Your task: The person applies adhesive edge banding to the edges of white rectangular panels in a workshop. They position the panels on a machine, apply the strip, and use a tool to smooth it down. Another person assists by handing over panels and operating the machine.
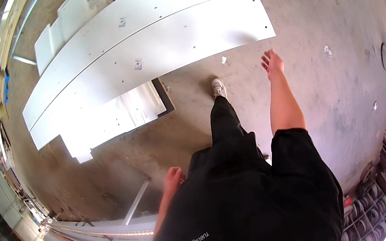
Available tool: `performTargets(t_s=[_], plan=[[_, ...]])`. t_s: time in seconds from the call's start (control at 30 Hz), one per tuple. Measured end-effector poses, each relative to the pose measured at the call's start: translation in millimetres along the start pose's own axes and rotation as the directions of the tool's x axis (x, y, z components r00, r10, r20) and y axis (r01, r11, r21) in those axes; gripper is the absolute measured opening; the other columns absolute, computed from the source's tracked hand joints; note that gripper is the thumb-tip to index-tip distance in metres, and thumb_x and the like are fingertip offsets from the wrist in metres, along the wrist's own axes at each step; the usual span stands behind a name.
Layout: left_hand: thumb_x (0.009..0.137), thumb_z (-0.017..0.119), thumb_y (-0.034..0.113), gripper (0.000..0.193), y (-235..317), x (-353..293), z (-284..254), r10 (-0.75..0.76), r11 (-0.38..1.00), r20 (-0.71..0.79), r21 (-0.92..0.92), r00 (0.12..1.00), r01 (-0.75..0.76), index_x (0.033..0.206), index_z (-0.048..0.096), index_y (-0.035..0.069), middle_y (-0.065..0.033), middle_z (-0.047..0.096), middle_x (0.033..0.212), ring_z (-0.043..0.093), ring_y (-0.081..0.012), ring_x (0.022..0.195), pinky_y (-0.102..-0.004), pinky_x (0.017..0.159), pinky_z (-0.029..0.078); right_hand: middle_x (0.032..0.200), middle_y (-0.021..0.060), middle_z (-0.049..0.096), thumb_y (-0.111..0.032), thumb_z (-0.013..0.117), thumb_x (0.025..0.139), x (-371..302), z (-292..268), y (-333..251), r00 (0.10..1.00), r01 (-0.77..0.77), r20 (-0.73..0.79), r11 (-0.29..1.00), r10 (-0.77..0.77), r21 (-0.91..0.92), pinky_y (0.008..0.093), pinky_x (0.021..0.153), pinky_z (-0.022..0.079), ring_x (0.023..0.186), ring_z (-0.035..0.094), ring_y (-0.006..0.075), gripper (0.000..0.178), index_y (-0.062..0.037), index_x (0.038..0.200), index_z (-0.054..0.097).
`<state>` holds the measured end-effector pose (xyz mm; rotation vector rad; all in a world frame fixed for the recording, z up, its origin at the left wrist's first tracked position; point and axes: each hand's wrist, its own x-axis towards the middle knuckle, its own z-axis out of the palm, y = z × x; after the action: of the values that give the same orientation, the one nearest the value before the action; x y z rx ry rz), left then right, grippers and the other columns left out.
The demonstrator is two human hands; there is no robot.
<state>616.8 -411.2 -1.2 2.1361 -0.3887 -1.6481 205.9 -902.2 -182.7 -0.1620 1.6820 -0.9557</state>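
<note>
My right hand (274, 63) reaches forward over the concrete floor with its fingers apart and nothing in them. It is nearest the right corner of a long white panel (191, 43), with a small gap between them in the picture. A second white panel (135, 7) lies alongside the first, parted by a thin dark seam. Both have small drilled holes and little printed labels. My left hand (174, 175) hangs beside my black clothing with its fingers curled in. Nothing shows in it.
More white boards (122, 113) lie under the panels near a dark-edged piece (164, 96). A metal frame (31, 14) and white parts (76, 7) stand beyond. A rack of rolls (369, 218) is at the right. A pale bar (136, 203) stands at lower left.
</note>
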Motion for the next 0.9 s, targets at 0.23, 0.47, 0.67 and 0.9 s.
performTargets(t_s=[0.23, 0.47, 0.67, 0.9], plan=[[0.106, 0.058, 0.022, 0.022, 103.6, 28.2, -17.0, -0.071, 0.991, 0.008, -0.117, 0.997, 0.072, 0.112, 0.064, 0.002, -0.0074, 0.071, 0.087, 0.067, -0.0148, 0.075, -0.0305, 0.073, 0.055, 0.143, 0.0102, 0.058, -0.038, 0.052, 0.108, 48.5, 36.5, -65.6, 0.996, -0.07, -0.046, 0.988, 0.077, 0.138, 0.0404, 0.083, 0.061, 0.113, 0.069, 0.0281, 0.052, -0.0071, 0.15, 0.046], [0.104, 0.06, 0.025, 0.025, 76.1, 58.2, -34.6, -0.211, 0.968, 0.099, 0.159, 0.972, 0.194, 0.106, 0.065, 0.0, -0.0083, 0.072, 0.086, 0.069, -0.0153, 0.076, -0.0312, 0.072, 0.055, 0.12, 0.0152, 0.07, -0.02, 0.063, 0.104, 68.5, 37.9, -57.2, 0.987, -0.021, -0.154, 0.977, 0.055, 0.212, 0.0357, 0.078, 0.065, 0.098, 0.073, 0.0291, 0.037, 0.0018, 0.133, 0.061], [0.103, 0.061, 0.027, 0.025, 109.2, 72.3, -37.6, -0.282, 0.954, 0.025, 0.117, 0.959, 0.278, 0.105, 0.065, 0.002, -0.009, 0.072, 0.085, 0.069, -0.0162, 0.075, -0.0312, 0.07, 0.055, 0.122, 0.0165, 0.07, -0.018, 0.064, 0.103, 68.6, 36.5, -49.6, 0.979, 0.012, -0.201, 0.964, 0.042, 0.264, 0.0341, 0.073, 0.065, 0.096, 0.074, 0.0307, 0.035, 0.0026, 0.131, 0.064], [0.103, 0.062, 0.023, 0.019, 110.3, 83.6, -24.2, -0.265, 0.964, 0.075, 0.054, 0.961, 0.261, 0.108, 0.063, 0.005, -0.0065, 0.07, 0.085, 0.066, -0.0134, 0.072, -0.0283, 0.066, 0.053, 0.121, 0.0166, 0.071, -0.017, 0.065, 0.102, 64.3, 39.1, -51.1, 0.975, 0.013, -0.216, 0.952, 0.056, 0.307, 0.0347, 0.073, 0.065, 0.097, 0.074, 0.0313, 0.032, 0.0037, 0.127, 0.066]])
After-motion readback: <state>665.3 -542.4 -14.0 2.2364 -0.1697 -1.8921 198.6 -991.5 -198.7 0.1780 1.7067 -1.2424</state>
